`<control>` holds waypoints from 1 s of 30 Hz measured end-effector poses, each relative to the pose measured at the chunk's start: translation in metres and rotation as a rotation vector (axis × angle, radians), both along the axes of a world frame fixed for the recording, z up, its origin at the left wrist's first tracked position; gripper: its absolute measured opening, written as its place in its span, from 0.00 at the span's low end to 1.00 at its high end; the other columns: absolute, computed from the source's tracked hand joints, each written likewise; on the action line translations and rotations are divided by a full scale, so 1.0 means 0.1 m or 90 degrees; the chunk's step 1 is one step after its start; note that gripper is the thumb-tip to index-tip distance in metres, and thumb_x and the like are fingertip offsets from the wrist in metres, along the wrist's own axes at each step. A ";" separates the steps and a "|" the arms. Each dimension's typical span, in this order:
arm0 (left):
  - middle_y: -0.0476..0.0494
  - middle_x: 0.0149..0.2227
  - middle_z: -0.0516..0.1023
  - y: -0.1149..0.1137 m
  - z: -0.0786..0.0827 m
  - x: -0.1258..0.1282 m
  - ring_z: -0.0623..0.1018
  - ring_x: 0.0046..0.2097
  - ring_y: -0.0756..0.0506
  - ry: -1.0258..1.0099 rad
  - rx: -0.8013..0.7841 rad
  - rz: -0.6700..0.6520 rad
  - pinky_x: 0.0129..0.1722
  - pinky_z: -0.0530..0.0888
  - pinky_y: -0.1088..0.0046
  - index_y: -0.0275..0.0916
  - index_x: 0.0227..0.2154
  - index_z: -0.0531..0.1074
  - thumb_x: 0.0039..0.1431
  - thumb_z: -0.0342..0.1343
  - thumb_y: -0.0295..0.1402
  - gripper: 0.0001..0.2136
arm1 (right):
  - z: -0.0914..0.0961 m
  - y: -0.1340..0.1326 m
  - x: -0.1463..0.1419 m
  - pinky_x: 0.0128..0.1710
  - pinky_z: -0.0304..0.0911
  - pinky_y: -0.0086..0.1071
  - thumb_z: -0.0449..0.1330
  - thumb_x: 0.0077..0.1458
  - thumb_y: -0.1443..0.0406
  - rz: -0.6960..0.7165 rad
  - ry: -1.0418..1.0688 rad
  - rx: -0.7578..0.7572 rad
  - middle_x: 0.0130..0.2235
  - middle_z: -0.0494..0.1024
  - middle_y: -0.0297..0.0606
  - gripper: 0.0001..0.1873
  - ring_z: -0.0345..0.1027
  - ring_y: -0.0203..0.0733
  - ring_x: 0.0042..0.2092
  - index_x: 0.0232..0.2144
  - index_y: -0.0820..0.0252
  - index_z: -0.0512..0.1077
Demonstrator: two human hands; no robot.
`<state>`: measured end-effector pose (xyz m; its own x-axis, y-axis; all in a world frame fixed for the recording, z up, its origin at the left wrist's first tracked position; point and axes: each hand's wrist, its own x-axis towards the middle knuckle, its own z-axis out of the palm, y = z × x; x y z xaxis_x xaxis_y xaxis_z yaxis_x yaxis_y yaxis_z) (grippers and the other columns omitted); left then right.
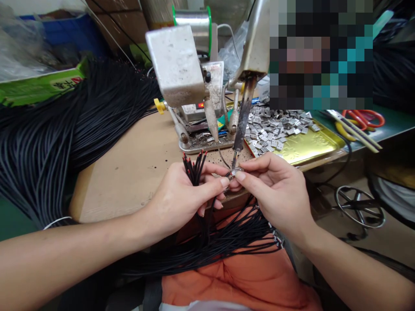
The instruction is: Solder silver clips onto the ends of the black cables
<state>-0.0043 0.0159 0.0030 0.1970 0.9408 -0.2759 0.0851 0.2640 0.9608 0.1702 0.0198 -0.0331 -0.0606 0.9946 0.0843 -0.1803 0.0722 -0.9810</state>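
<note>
My left hand (181, 196) is closed round a bundle of thin black wires with red tips (193, 166), which stick up above the fingers. Its thumb and forefinger also pinch toward a small metal connector piece (231, 174). My right hand (275, 190) pinches that same piece from the right. The dark tip of a soldering iron (241, 121) hangs straight down onto the piece between my fingertips. Finished black wires (233, 242) fan across my lap over orange cloth.
A metal soldering fixture (177, 65) with a solder spool (193, 21) stands behind. A gold tray (311, 144) holds several small metal connectors (279, 127). A big heap of black cables (65, 129) lies left. Red-handled scissors (365, 117) and yellow pliers lie right. A pixelated area sits top right.
</note>
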 end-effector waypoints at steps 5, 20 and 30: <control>0.51 0.21 0.78 0.00 0.02 0.01 0.75 0.19 0.54 0.021 -0.013 0.004 0.14 0.67 0.88 0.33 0.40 0.78 0.57 0.65 0.30 0.09 | -0.01 0.01 0.00 0.32 0.77 0.26 0.69 0.52 0.72 -0.023 -0.022 0.028 0.28 0.80 0.30 0.07 0.79 0.35 0.30 0.31 0.57 0.75; 0.47 0.24 0.80 -0.07 -0.01 0.02 0.75 0.23 0.52 0.043 0.001 -0.074 0.20 0.72 0.81 0.33 0.41 0.80 0.55 0.68 0.36 0.14 | 0.23 0.00 0.32 0.30 0.68 0.27 0.71 0.52 0.66 0.098 -0.228 0.059 0.31 0.79 0.32 0.08 0.73 0.37 0.32 0.31 0.56 0.74; 0.49 0.29 0.75 -0.15 -0.09 0.03 0.73 0.32 0.50 -0.032 0.045 -0.238 0.33 0.72 0.75 0.35 0.32 0.77 0.63 0.60 0.36 0.09 | 0.38 -0.11 0.30 0.32 0.71 0.25 0.67 0.57 0.64 0.168 -0.226 0.024 0.33 0.82 0.32 0.03 0.76 0.36 0.33 0.36 0.55 0.78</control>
